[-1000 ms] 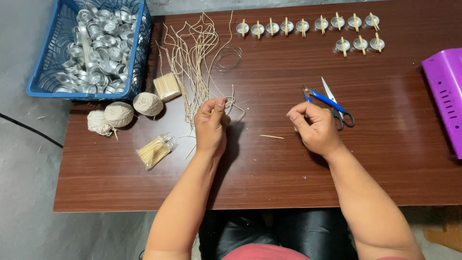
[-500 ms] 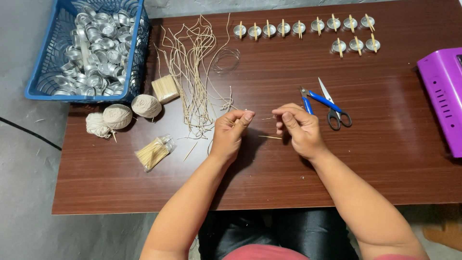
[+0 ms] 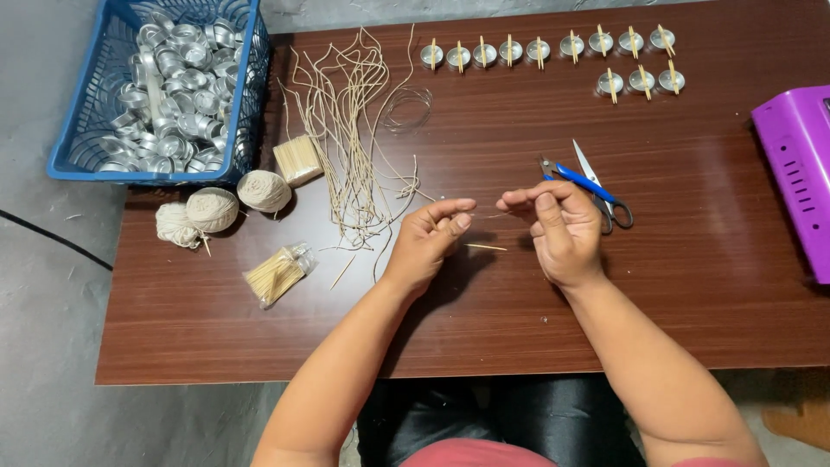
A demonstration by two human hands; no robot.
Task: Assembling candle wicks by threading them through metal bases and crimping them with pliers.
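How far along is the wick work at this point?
Done: eleven small metal cups stand in rows, each with a stick across. In hand: left hand and right hand pinch one thin wick piece between them. Left: loose cut wicks and a basket of empty cups.

so there's a thin pale wick string [image 3: 489, 215] stretched level between both fingertips, just above the brown table; looks pretty taut
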